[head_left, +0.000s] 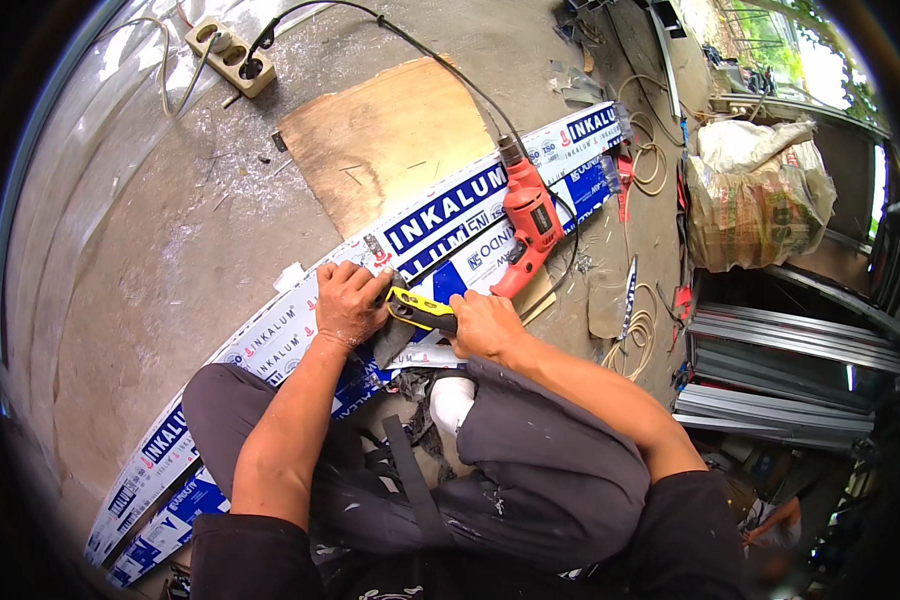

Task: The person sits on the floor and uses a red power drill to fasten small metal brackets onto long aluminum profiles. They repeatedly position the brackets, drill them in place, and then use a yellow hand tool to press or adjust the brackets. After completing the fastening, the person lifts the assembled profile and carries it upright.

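Observation:
My right hand [485, 325] is closed around the black end of a yellow-and-black hand tool [417, 308]; its exact kind is not clear. The tool's yellow end points left, toward my left hand [348, 303]. My left hand rests on the film-covered metal profile [280, 325], fingers bent and pinched close to the tool's tip. What those fingers hold, if anything, is hidden. Across the profiles, just beyond my right hand, lies a red corded power drill [533, 215], its chuck pointing away from me.
A plywood sheet [385, 135] lies beyond the profiles. At the far left is a power strip [232, 60] with plugs in it. A stuffed sack [760, 190], stacked metal profiles [780, 340] and a coiled cable [630, 345] are on the right. Another person's hand [778, 520] shows at lower right.

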Motion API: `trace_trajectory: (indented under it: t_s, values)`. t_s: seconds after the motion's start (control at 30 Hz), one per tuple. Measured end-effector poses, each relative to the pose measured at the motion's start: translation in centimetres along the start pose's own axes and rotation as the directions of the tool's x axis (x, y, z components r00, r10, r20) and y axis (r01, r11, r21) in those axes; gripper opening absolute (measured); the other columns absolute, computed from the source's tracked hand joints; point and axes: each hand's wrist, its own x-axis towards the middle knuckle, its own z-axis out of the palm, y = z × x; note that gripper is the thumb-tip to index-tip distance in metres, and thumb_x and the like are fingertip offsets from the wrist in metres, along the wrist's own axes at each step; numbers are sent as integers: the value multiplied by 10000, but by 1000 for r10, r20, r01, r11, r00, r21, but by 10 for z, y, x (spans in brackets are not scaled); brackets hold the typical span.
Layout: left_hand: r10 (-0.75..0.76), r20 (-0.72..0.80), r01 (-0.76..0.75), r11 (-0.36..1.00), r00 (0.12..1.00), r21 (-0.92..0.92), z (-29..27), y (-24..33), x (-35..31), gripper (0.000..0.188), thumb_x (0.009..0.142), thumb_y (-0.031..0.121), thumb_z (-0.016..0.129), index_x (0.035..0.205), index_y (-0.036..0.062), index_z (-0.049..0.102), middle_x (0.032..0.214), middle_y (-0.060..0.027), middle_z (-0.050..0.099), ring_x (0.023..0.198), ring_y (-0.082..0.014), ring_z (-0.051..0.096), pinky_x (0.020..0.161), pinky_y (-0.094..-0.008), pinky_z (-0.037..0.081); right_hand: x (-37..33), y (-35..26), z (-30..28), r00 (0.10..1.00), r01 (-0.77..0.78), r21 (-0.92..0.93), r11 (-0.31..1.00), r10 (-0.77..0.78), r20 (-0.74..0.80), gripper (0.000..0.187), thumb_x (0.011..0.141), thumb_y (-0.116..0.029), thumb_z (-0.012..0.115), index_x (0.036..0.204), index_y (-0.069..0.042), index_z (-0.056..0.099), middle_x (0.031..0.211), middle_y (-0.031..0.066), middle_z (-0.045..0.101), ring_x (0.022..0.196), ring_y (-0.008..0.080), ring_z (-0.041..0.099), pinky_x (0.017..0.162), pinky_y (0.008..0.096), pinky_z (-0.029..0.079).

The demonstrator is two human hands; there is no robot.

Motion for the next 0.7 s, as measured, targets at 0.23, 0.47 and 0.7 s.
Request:
trace_trajectory:
  t_s: [0.23, 0.47, 0.7]
  values:
    - [-13, 3, 13, 1000, 1000, 18, 1, -2, -1, 433, 657, 226, 883, 1082, 203, 799, 795, 13, 630, 861, -210, 600, 848, -421, 397, -60, -27, -29, 990, 123, -421, 899, -83, 113, 754, 978, -101, 548, 1663, 75, 285, 1064, 414, 684, 631, 391, 741, 524, 452, 600]
    - [-19, 26, 18, 999, 999, 28, 1, -1, 0, 400, 689, 244, 882, 1078, 205, 800, 814, 10, 649, 860, -213, 598, 858, -424, 398, -18, -9, -34, 986, 92, 8, 996, -93, 136, 877, 981, -290, 730, 1666, 7, 271, 1187, 328, 709, 934, 472, 751, 798, 541, 612]
    - [-19, -8, 19, 1000, 1000, 12, 1, 0, 0, 453, 642, 200, 882, 1087, 197, 799, 792, 18, 625, 850, -208, 597, 840, -417, 386, -17, -7, -26, 998, -63, -100, 993, 61, -23, 579, 911, -537, 802, 1080, 8, 702, 1062, 241, 734, 1007, 445, 717, 843, 530, 569]
